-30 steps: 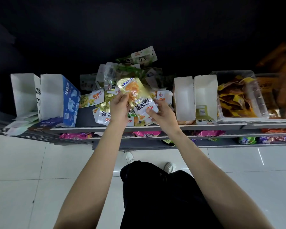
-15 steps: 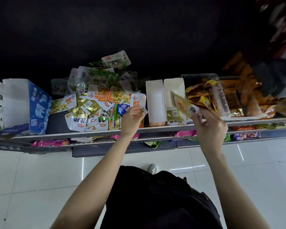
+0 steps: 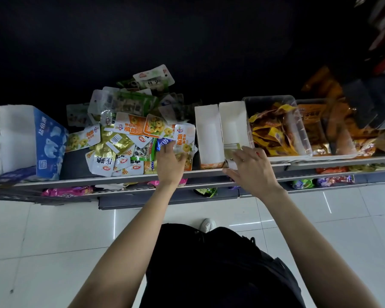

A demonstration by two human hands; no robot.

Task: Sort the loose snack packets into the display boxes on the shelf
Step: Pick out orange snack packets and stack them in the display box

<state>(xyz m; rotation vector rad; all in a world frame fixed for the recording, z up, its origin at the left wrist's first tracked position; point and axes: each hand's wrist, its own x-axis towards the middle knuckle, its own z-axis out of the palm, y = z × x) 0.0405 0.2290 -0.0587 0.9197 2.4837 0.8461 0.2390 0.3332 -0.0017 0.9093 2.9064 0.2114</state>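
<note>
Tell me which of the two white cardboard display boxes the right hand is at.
The right-hand white cardboard display box, beside the clear plastic bin. The right hand rests at its front; the left-hand white box stands untouched.

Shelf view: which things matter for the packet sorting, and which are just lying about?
In play: loose packet pile; two white display boxes; left hand; right hand.

Lying about: blue carton; clear bin of yellow snacks; lower-shelf pink packets.
</note>
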